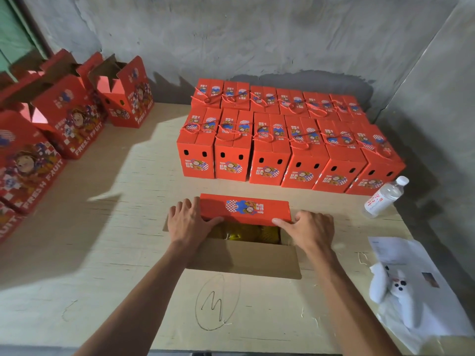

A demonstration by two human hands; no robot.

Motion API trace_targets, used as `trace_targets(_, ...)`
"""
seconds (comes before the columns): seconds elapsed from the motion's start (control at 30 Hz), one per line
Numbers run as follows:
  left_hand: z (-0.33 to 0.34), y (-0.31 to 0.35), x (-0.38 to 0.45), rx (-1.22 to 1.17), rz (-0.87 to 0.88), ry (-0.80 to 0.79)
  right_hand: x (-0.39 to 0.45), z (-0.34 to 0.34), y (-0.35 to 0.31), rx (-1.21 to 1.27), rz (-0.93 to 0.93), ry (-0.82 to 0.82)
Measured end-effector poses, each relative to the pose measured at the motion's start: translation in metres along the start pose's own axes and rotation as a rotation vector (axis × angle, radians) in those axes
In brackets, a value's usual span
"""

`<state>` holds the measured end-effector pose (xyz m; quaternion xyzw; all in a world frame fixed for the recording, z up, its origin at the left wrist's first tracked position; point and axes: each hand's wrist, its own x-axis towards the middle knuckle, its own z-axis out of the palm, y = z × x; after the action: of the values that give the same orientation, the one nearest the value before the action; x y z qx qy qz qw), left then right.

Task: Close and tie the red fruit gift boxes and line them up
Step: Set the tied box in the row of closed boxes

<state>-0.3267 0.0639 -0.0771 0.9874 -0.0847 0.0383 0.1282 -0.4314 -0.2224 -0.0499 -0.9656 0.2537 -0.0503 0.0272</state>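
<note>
Red flap of the open gift box at the near middle of the worktop is pressed by both hands, left hand and right hand, fingers fairly straight, over yellow contents, perhaps fruit, with tied boxes lined behind.

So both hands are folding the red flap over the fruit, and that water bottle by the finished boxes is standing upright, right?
Not quite: the head view shows the water bottle lying on its side beside the finished boxes. Both the left hand and right hand do press the red flap.
</note>
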Motion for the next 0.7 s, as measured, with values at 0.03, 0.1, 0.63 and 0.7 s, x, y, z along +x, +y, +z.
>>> trace_targets(0.03, 0.0, 0.001, -0.001, -0.004, -0.005, 0.009, 0.003, -0.007, 0.002, 0.015, 0.024, 0.009)
trace_targets(0.1, -0.001, 0.002, -0.005, -0.009, -0.014, 0.025, 0.006, -0.02, 0.007, 0.128, 0.054, 0.063)
trace_targets(0.63, -0.014, 0.014, -0.019, 0.007, -0.149, 0.026, -0.027, 0.042, -0.016, 0.655, -0.295, -0.018)
trace_targets(0.7, -0.02, 0.018, -0.024, -0.036, -0.021, 0.147, -0.027, 0.044, -0.016, 0.673, -0.29, -0.02)
